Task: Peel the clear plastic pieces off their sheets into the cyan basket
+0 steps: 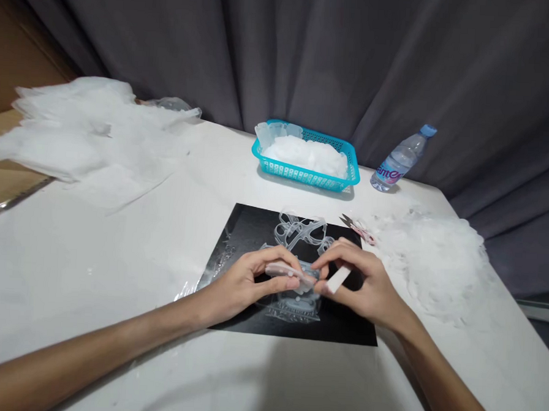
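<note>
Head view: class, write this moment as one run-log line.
left hand: holding translucent plastic piece; right hand: holding white flat strip; below: black rectangular mat; beyond: turquoise plastic basket

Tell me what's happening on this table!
Someone is busy above a black mat. The left hand pinches a thin, pale piece; the right hand, close by, holds a white strip. Clear plastic pieces lie on the mat, scissors rest by its far right corner, and a blue basket of white stuff stands behind.
</note>
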Demonstrator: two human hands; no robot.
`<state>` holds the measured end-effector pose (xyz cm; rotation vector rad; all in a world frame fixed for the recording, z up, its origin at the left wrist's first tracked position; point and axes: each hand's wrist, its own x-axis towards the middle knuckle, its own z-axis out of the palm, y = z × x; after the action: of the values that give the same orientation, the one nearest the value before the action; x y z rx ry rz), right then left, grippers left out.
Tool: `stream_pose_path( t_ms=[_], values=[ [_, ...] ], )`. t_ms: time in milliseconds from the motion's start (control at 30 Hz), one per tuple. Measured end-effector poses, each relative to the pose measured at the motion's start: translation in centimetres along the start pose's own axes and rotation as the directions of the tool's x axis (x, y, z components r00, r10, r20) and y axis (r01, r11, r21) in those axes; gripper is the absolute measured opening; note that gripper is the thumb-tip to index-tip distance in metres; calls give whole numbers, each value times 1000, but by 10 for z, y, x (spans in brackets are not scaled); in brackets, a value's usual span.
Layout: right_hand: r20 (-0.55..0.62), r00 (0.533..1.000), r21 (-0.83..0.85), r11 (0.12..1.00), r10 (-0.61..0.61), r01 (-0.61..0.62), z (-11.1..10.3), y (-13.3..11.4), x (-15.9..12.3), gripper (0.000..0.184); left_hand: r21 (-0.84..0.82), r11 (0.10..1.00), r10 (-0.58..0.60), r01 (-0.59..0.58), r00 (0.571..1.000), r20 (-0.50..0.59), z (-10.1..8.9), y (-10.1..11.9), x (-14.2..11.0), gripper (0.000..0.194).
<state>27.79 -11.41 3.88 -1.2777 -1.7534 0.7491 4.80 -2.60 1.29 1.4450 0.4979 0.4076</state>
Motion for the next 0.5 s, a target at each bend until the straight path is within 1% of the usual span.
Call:
stream_pose_path(
  t_ms=[33,233,400,500],
  values=[
    [8,1000,18,1000,-18,18,2,-1,0,14,7,1000,9,-9,1000,-6,-1,-1,0,14],
    [-99,985,12,990,-139,141,14,3,-2,8,6,1000,28,-28,1000,-14,-3,-1,0,12],
    [-103,983,-2,988,-155,156,14,4,-2,9,3,1000,28,-28,1000,-14,-4,0,-1,12],
    [-101,979,-18,984,-176,175,13,5,-3,11,67,996,60,-57,997,-38,-4,0,-1,13]
  ],
)
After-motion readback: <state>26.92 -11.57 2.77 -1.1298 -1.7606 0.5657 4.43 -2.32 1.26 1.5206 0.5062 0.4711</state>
